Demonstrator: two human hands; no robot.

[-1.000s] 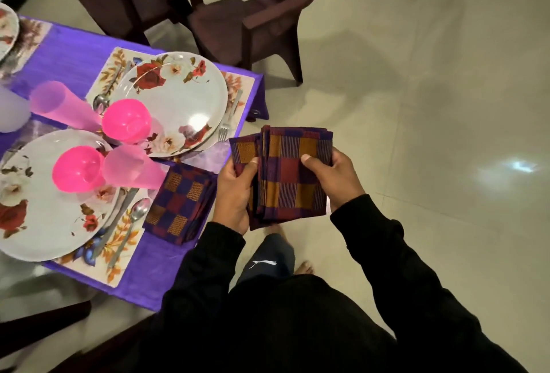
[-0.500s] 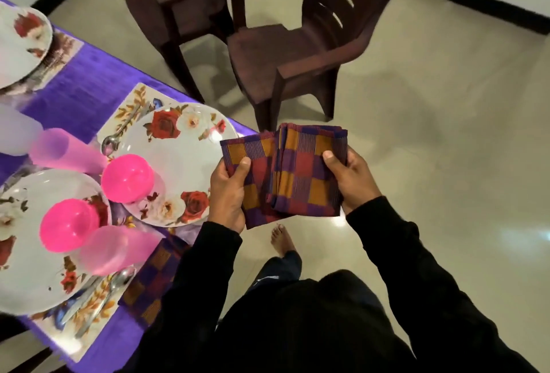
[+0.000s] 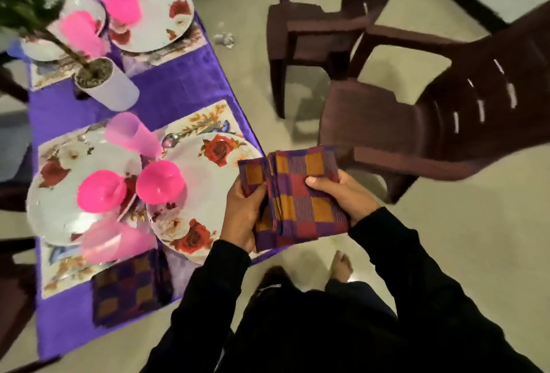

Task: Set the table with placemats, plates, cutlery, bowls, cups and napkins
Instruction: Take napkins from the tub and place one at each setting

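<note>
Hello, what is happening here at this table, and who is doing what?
A person is setting a table with a purple cloth. Both hands hold a stack of folded checked napkins: the left hand grips its left edge, and the right hand pinches the top napkins. One napkin already lies on the table beside a floral plate. Plates, upturned pink bowls and pink cups are already out.

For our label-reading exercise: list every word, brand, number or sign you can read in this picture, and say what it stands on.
None can be read.
Trousers: a pale mark, too blurred to read.
Napkins, plates, placemats: patterns and flowers only, no text.
</note>
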